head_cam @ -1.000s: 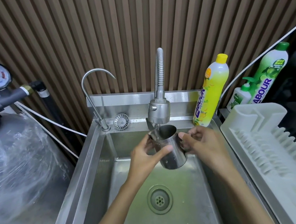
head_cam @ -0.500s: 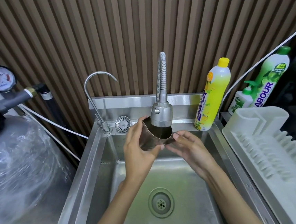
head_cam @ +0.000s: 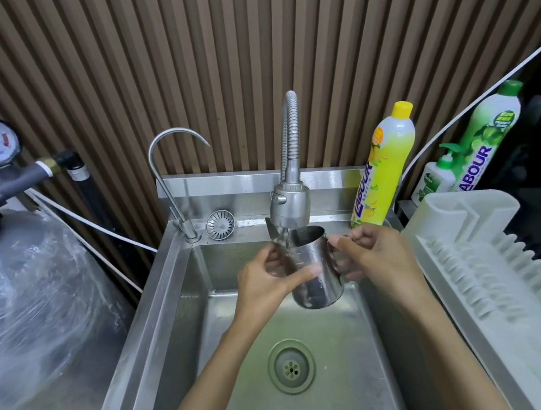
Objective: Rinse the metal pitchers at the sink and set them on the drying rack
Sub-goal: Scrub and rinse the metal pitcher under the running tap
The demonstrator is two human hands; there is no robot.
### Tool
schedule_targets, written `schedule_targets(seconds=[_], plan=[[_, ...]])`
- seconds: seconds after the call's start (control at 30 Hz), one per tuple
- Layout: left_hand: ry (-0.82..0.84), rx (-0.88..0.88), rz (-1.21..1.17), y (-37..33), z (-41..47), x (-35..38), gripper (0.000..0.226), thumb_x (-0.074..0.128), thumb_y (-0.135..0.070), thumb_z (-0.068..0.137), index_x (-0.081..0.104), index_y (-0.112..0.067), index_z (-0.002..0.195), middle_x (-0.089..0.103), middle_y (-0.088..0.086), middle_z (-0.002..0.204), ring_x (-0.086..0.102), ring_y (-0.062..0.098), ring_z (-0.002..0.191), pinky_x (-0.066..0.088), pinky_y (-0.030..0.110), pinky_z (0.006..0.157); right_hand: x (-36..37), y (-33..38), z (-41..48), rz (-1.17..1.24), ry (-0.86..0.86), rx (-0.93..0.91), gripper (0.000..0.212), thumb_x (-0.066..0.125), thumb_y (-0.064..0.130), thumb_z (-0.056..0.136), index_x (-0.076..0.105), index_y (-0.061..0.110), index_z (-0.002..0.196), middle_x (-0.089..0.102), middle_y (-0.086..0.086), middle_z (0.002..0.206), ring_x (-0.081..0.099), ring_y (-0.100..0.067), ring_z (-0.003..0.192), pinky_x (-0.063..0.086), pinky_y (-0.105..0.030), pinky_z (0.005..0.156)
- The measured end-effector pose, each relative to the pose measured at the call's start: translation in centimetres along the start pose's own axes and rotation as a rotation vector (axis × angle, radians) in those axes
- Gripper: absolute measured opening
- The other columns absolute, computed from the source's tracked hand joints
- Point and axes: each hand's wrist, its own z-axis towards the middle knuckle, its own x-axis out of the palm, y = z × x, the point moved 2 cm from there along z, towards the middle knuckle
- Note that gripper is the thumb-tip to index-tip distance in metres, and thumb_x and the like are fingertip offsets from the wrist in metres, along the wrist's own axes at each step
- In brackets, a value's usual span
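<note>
left hand [head_cam: 264, 288]: wrapped the pitcher [head_cam: 315, 273] body, thumb across wet steel; slip risk.
pitcher: upright under faucet head [head_cam: 291, 207], over sink [head_cam: 174, 313]; overfill would splash.
right hand [head_cam: 376, 254]: pinched the handle.
drying rack [head_cam: 465, 252]: just right of sink; transfer could drip.

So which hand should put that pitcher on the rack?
Probably the right hand: it grips the pitcher by its handle, and the drying rack stands on that side. The left hand holds the other side.
</note>
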Motion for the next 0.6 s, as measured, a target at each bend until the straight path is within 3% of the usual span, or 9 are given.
schedule_targets(seconds=[0.1, 0.2, 0.27, 0.33, 0.43, 0.53, 0.6], plan=[[0.039, 0.002, -0.193, 0.7, 1.0, 0.5, 0.06, 0.089, -0.015, 0.053, 0.061, -0.025, 0.104, 0.069, -0.003, 0.106, 0.065, 0.006, 0.1, 0.051, 0.017, 0.084, 0.2, 0.9, -0.4, -0.215, -0.069, -0.136, 0.023, 0.072, 0.027, 0.078, 0.057, 0.021, 0.062, 0.071, 0.0, 0.071, 0.067, -0.01, 0.069, 0.051, -0.027, 0.069], [-0.017, 0.09, -0.302, 0.5, 1.5, 0.8, 0.066, 0.079, 0.012, 0.058, 0.054, -0.022, 0.11, 0.065, -0.008, 0.107, 0.062, -0.007, 0.095, 0.047, 0.009, 0.082, 1.1, 0.8, -0.1, -0.015, -0.02, -0.145, 0.022, 0.068, 0.011, 0.082, 0.055, 0.018, 0.066, 0.07, 0.001, 0.076, 0.061, 0.008, 0.064, 0.045, -0.009, 0.065], [-0.102, 0.141, -0.263, 0.4, 1.6, 0.5, 0.075, 0.081, 0.01, 0.056, 0.052, -0.033, 0.11, 0.063, -0.017, 0.107, 0.06, -0.01, 0.099, 0.043, 0.007, 0.085, 1.7, -0.1, 0.5, 0.207, 0.066, -0.08, 0.022, 0.064, 0.004, 0.084, 0.054, 0.015, 0.067, 0.07, 0.008, 0.076, 0.062, 0.006, 0.069, 0.047, -0.018, 0.079], [-0.183, 0.216, -0.126, -0.1, 1.4, -0.2, 0.078, 0.084, -0.002, 0.052, 0.05, -0.041, 0.111, 0.061, -0.02, 0.11, 0.057, -0.008, 0.104, 0.041, 0.008, 0.088, 2.4, -1.1, 1.0, 0.36, 0.159, 0.008, 0.022, 0.061, 0.003, 0.086, 0.054, 0.014, 0.068, 0.072, 0.012, 0.085, 0.065, -0.006, 0.085, 0.046, -0.03, 0.089], [-0.23, 0.308, 0.097, -1.4, 0.8, -1.3, 0.081, 0.085, -0.004, 0.053, 0.052, -0.024, 0.125, 0.053, -0.008, 0.115, 0.049, -0.015, 0.102, 0.033, -0.003, 0.083, 3.6, -2.4, 1.0, 0.562, 0.265, 0.116, 0.018, 0.056, 0.002, 0.088, 0.054, 0.01, 0.072, 0.07, -0.01, 0.1, 0.062, -0.026, 0.105, 0.046, -0.037, 0.1], [-0.225, 0.28, 0.266, -2.1, 0.4, -2.1, 0.083, 0.086, -0.009, 0.054, 0.051, -0.019, 0.128, 0.045, -0.005, 0.108, 0.048, 0.002, 0.098, 0.028, -0.009, 0.077, 4.4, -3.1, 0.7, 0.594, 0.3, 0.173, 0.011, 0.054, 0.005, 0.09, 0.054, 0.007, 0.079, 0.068, -0.02, 0.096, 0.065, -0.03, 0.099, 0.051, -0.037, 0.095], [-0.244, 0.247, 0.333, -2.5, 0.2, -2.4, 0.076, 0.087, -0.019, 0.053, 0.056, -0.017, 0.122, 0.041, -0.004, 0.1, 0.044, 0.01, 0.095, 0.03, -0.005, 0.074, 4.6, -3.2, 0.5, 0.561, 0.294, 0.179, 0.008, 0.055, 0.01, 0.09, 0.055, 0.007, 0.083, 0.069, -0.02, 0.094, 0.069, -0.028, 0.092, 0.056, -0.034, 0.085]])
